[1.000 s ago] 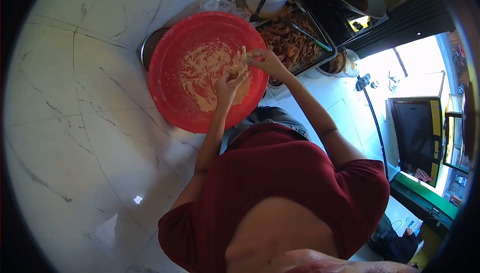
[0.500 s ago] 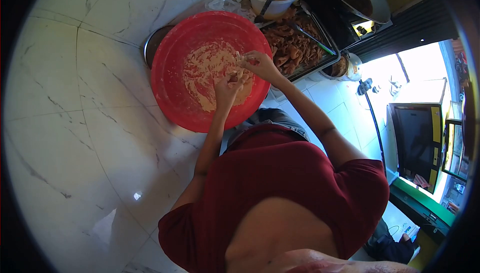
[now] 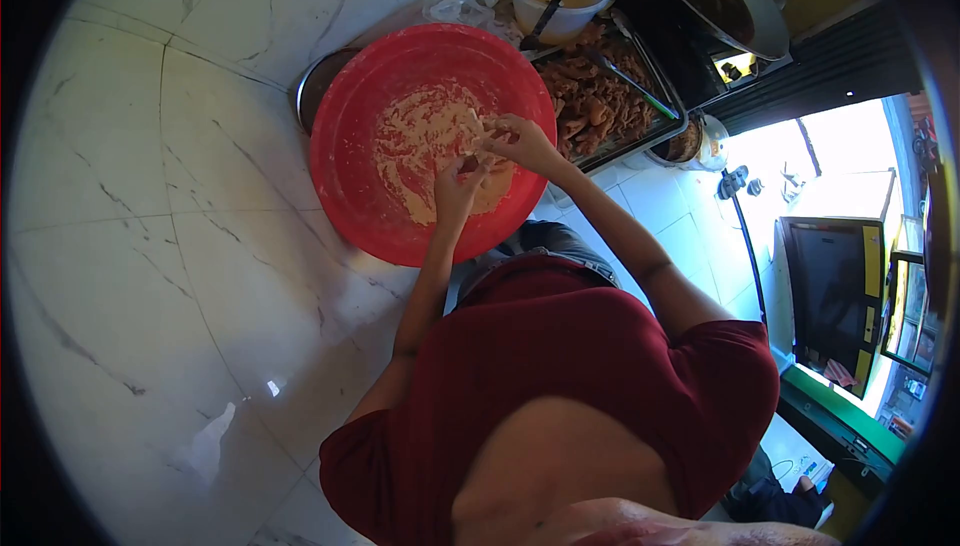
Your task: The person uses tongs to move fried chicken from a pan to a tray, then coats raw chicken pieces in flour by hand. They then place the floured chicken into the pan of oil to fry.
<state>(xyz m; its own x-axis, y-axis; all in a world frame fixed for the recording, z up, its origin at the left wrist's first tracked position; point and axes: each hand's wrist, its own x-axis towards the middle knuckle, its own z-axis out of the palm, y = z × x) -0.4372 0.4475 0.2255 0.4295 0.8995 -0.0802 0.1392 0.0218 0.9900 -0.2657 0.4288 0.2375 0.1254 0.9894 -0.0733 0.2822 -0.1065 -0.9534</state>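
A wide red basin holds a spread of pale, clumpy flour. Over its right part, my right hand pinches a small flour-coated piece whose kind I cannot make out. My left hand is just below, fingers curled and pressed together close to the same piece. Whether the left fingers also grip it is hidden. Right of the basin, a dark tray carries a heap of brownish raw-looking meat pieces.
Behind the tray stands a white tub of yellowish liquid with a black-handled utensil. A large pan of dark liquid is at the upper right. A bucket sits beside the tray. A green-ended utensil lies across the meat.
The two hands have shifted slightly against each other, still close together over the flour. The whole view has moved a little, so the basin appears slightly further right.
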